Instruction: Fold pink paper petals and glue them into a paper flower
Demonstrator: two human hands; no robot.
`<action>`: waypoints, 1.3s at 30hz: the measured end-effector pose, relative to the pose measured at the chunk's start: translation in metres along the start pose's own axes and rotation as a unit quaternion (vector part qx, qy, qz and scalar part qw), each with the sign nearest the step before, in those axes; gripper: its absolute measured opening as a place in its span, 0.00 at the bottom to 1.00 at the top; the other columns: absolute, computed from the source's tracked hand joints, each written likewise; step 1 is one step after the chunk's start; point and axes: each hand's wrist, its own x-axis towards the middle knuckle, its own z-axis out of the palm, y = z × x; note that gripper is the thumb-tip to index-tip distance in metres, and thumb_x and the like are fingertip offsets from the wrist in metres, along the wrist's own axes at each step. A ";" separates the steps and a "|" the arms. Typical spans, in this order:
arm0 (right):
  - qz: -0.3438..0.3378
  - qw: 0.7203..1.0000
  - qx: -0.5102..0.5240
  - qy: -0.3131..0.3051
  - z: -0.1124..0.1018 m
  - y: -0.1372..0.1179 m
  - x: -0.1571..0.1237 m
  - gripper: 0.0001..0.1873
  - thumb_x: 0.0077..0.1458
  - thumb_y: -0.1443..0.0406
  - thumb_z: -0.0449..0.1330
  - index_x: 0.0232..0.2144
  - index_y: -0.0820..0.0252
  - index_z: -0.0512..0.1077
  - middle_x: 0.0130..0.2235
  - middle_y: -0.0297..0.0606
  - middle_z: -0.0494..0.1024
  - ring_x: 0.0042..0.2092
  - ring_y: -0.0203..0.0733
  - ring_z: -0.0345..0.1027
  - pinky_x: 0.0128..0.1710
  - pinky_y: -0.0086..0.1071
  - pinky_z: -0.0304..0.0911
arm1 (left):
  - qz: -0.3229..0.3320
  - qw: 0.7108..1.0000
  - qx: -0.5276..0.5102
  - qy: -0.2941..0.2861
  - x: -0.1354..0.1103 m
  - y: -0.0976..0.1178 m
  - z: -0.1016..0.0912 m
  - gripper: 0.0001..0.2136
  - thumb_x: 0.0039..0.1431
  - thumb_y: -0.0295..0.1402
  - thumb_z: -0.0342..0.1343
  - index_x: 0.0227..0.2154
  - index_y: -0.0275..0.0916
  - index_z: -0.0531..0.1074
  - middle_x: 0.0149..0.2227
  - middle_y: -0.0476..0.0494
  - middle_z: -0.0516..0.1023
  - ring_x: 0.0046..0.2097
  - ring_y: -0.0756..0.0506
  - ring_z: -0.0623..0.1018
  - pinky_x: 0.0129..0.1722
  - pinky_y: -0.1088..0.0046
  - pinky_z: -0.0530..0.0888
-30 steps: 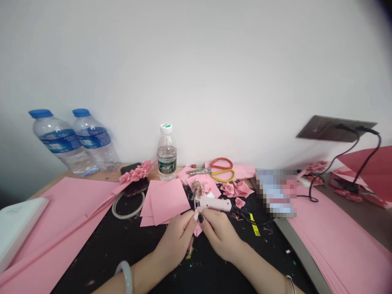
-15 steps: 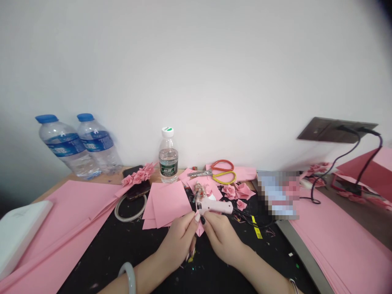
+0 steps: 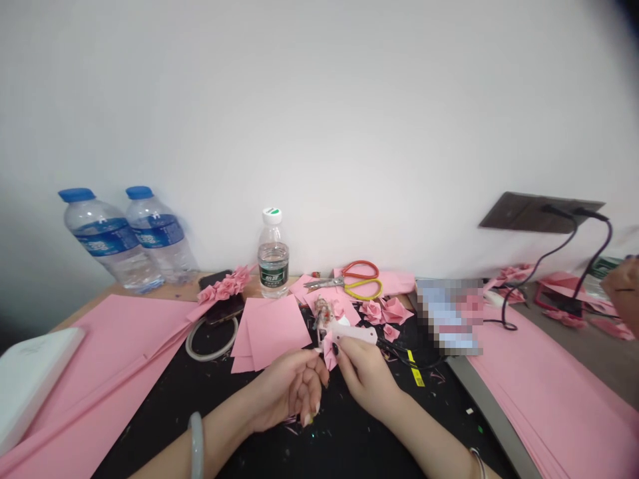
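My right hand [image 3: 367, 372] pinches a small folded piece of pink paper [image 3: 329, 352] between thumb and fingertips, above the black work mat. Just left of that paper is my left hand [image 3: 294, 386], palm turned up, its fingers loosely curled and apart. Its thumb tip comes close to the paper; whether they touch I cannot tell. Right behind my hands lies a pale pink glue gun [image 3: 362, 334] with a dark cord. Square pink sheets [image 3: 279, 329] are stacked to the left, and folded pink paper roses [image 3: 397, 310] lie to the right.
Scissors [image 3: 362, 279] with red and yellow handles lie at the back. A small water bottle [image 3: 273, 259] and two larger bottles [image 3: 157, 233] stand by the wall. A tape roll [image 3: 192, 346] is at left, a phone [image 3: 452, 319] at right. Another person's hand [image 3: 624, 286] shows far right.
My left hand has rolled palm up and its fingers have loosened from the paper. My right hand keeps its pinch, slightly to the right. Another person's hand has appeared at the right edge.
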 end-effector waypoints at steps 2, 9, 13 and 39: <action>-0.002 1.000 -0.003 -0.003 0.000 0.000 0.000 0.13 0.58 0.71 0.44 0.22 0.57 0.52 0.23 0.31 0.60 0.25 0.35 0.55 0.25 0.27 0.48 | -0.031 0.999 -0.011 0.006 -0.001 0.004 -0.001 0.18 0.57 0.39 0.44 0.22 0.31 0.70 0.12 0.46 0.71 0.11 0.54 0.66 0.10 0.83 0.60; -0.005 1.000 -0.007 -0.016 -0.002 -0.001 0.000 0.11 0.58 0.71 0.45 0.24 0.57 0.54 0.24 0.32 0.62 0.26 0.35 0.57 0.26 0.27 0.49 | -0.077 0.993 -0.081 0.025 0.001 0.009 -0.009 0.15 0.57 0.34 0.48 0.20 0.32 0.70 0.10 0.54 0.64 0.09 0.58 0.56 0.08 0.87 0.54; -0.007 1.000 -0.004 -0.017 -0.002 0.000 0.001 0.11 0.59 0.71 0.45 0.24 0.58 0.54 0.25 0.32 0.63 0.27 0.36 0.58 0.27 0.27 0.50 | -0.078 0.988 -0.127 0.039 0.003 0.008 -0.011 0.13 0.55 0.34 0.51 0.19 0.32 0.70 0.11 0.54 0.65 0.10 0.59 0.59 0.09 0.89 0.57; -0.020 0.998 -0.017 -0.063 -0.003 0.000 0.001 0.12 0.58 0.72 0.45 0.23 0.57 0.52 0.24 0.31 0.61 0.26 0.35 0.57 0.25 0.27 0.50 | 0.092 0.994 0.000 0.067 0.004 -0.002 0.001 0.11 0.50 0.38 0.57 0.23 0.35 0.66 0.16 0.47 0.75 0.15 0.53 0.72 0.11 0.86 0.61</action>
